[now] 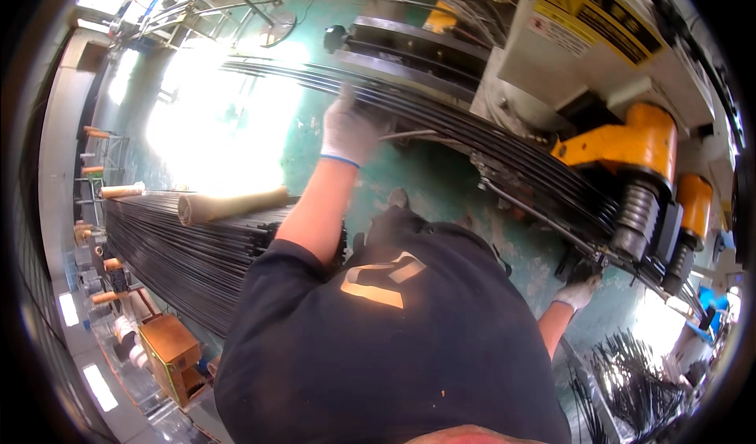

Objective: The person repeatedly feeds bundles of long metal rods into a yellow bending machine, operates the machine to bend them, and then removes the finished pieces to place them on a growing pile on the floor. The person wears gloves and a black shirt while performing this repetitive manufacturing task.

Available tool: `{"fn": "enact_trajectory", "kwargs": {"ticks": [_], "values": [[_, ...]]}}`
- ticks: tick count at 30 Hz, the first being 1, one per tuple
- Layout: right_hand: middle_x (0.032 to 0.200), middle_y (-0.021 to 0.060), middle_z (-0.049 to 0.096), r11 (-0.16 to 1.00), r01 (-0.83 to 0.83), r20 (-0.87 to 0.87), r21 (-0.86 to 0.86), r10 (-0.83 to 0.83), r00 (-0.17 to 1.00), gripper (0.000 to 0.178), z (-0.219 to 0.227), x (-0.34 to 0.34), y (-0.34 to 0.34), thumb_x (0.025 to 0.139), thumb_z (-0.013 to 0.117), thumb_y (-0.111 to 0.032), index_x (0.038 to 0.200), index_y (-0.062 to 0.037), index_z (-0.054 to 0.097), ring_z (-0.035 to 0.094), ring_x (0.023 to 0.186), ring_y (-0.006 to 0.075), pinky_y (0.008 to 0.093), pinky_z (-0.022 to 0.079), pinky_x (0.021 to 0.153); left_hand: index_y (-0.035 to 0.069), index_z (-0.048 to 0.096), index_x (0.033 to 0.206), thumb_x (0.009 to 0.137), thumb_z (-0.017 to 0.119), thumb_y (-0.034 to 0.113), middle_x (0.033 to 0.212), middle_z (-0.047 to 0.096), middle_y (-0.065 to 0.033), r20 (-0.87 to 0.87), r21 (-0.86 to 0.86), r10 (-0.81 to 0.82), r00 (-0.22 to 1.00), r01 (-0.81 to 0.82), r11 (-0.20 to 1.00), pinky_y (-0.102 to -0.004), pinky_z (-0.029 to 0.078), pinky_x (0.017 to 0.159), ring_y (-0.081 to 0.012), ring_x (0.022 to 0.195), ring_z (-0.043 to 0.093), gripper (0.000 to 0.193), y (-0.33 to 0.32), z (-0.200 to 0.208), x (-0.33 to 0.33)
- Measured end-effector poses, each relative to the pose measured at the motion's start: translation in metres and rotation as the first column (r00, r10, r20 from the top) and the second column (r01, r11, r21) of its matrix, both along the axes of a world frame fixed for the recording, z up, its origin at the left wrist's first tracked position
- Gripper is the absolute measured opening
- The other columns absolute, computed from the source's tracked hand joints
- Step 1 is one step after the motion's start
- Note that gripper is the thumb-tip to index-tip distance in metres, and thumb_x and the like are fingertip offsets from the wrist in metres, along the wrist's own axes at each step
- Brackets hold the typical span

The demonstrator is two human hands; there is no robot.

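A bundle of long, thin black rods [472, 133] runs from the far left into the machine at the right. My left hand [349, 133], in a white glove with a blue cuff edge, is closed at the bundle's left part. Its thumb lies up against the rods; its other fingers are blurred and partly hidden below them. My right hand [577, 294], also gloved, is at the lower right under the end of a metal rail [543, 227]. A dark part there covers its fingers, so their grip does not show.
Orange clamp-like machine heads [650, 141] with ribbed metal cylinders stand at the right, below a white housing [583, 34]. A large stack of black rods [177, 247] lies left, with a brown tube [232, 205] on it. More rods [638, 377] fill a lower-right bin.
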State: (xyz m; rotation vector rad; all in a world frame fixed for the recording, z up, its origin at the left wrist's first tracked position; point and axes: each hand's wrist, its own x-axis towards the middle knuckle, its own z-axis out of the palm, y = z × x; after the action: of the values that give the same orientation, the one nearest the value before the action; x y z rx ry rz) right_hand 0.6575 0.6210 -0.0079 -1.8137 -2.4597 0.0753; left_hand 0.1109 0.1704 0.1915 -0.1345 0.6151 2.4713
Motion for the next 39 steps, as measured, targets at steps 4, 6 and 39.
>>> {"fn": "enact_trajectory", "kwargs": {"ticks": [4, 6, 39], "values": [[0.15, 0.008, 0.053, 0.927, 0.245, 0.189, -0.283, -0.196, 0.962, 0.06, -0.018, -0.025, -0.071, 0.102, 0.056, -0.043, 0.148, -0.0037, 0.049, 0.057, 0.131, 0.0246, 0.0318, 0.048, 0.104, 0.002, 0.056, 0.131, 0.107, 0.052, 0.042, 0.135, 0.061, -0.0218, 0.056, -0.267, 0.365, 0.929, -0.339, 0.902, -0.0626, 0.04, 0.113, -0.0435, 0.127, 0.056, 0.046, -0.08, 0.022, -0.089], [0.138, 0.0084, 0.062, 0.629, 0.331, -0.313, -0.704, -0.693, 0.65, 0.057, -0.031, -0.032, -0.097, 0.102, 0.057, -0.05, 0.137, -0.0056, 0.059, 0.061, 0.121, 0.0253, 0.0324, 0.05, 0.095, 0.003, 0.058, 0.127, 0.107, 0.051, 0.04, 0.129, 0.062, -0.0209, 0.04, -0.291, 0.456, 0.889, -0.426, 0.857, -0.0634, 0.042, 0.111, -0.0436, 0.124, 0.058, 0.042, -0.14, 0.01, -0.148], [0.097, 0.0045, 0.062, 0.613, -0.208, -0.393, -0.763, -0.185, 0.901, 0.01, -0.083, -0.037, -0.174, 0.102, 0.057, -0.024, 0.102, -0.0153, 0.064, 0.059, 0.094, 0.0227, 0.0393, 0.046, 0.074, 0.008, 0.059, 0.132, 0.105, 0.053, 0.011, 0.122, 0.067, -0.016, -0.324, -0.491, 0.164, 0.932, -0.314, 0.813, -0.0533, 0.055, 0.095, -0.0332, 0.11, 0.066, 0.027, -0.316, -0.005, -0.286]]}}
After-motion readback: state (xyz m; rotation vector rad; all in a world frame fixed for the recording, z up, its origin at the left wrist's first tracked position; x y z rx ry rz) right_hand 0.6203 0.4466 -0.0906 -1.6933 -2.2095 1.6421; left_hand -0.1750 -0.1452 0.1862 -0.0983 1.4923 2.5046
